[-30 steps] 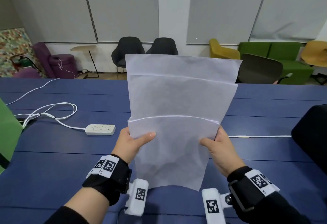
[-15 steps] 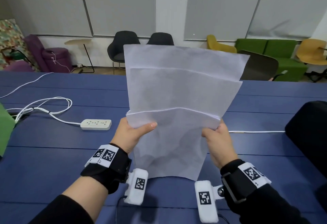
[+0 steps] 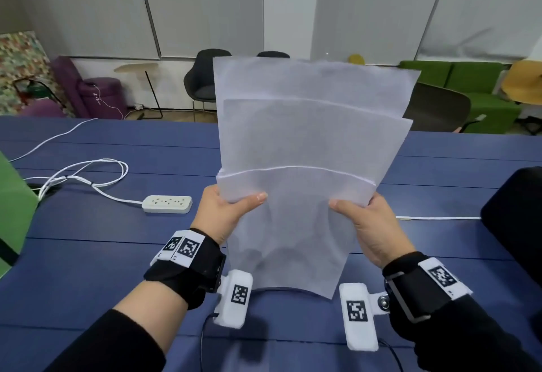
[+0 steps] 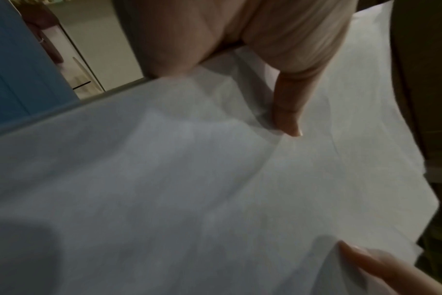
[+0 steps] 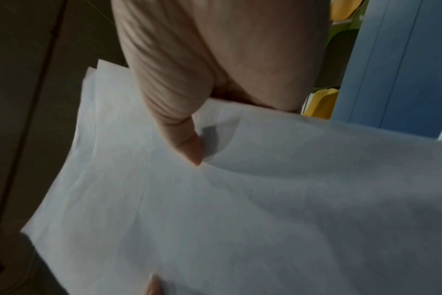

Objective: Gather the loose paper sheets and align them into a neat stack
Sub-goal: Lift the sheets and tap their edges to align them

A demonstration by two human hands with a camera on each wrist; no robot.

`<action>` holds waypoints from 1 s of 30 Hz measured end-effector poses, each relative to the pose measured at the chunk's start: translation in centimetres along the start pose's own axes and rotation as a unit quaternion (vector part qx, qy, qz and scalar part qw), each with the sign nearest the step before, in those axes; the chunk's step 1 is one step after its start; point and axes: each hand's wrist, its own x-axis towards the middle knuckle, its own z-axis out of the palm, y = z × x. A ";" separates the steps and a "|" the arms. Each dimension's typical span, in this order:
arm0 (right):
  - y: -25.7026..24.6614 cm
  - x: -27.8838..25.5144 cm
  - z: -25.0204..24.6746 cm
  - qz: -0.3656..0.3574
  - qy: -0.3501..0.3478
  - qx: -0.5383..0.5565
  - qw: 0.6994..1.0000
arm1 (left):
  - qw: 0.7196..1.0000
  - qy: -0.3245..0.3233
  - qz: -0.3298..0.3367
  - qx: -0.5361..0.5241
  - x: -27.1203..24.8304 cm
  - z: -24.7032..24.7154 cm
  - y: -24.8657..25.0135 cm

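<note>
In the head view, the left hand (image 3: 225, 213) and the right hand (image 3: 369, 225) hold a bunch of white paper sheets (image 3: 305, 142) upright above the blue table (image 3: 88, 254). Each hand pinches a side edge, thumb on the near face and fingers behind. The sheets are staggered: three top edges show one above another, and the bottom edge hangs just above the tabletop. A white power strip (image 3: 167, 203) lies on the table to the left, with its white cable (image 3: 88, 172) looped further left. A green sofa (image 3: 457, 84) and a dark chair (image 3: 205, 78) stand beyond the table.

In the left wrist view, the left hand (image 4: 240, 40) has its thumb (image 4: 288, 111) pressed flat on the paper sheets (image 4: 189, 179), which fill most of the picture.

In the right wrist view, the right hand (image 5: 202, 59) presses its thumb (image 5: 189, 147) on the paper sheets (image 5: 265, 209); offset sheet corners show at upper left.
</note>
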 end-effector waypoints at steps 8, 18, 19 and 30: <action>1.0 -0.1 -1.4 0.025 0.005 0.016 1.000 | 0.998 -0.038 -0.041 -0.007 -0.7 -0.7 -1.8; -0.7 0.6 -1.5 -0.015 -0.072 0.059 0.996 | 0.999 -0.026 -0.017 -0.010 -0.2 -0.1 -0.1; -0.5 0.6 -1.8 -0.009 -0.076 0.056 0.995 | 0.999 -0.039 -0.021 -0.006 -0.3 -0.3 -0.3; -0.4 0.2 -0.9 -0.010 -0.063 0.036 0.997 | 0.999 -0.038 -0.029 0.008 -0.4 -0.1 0.3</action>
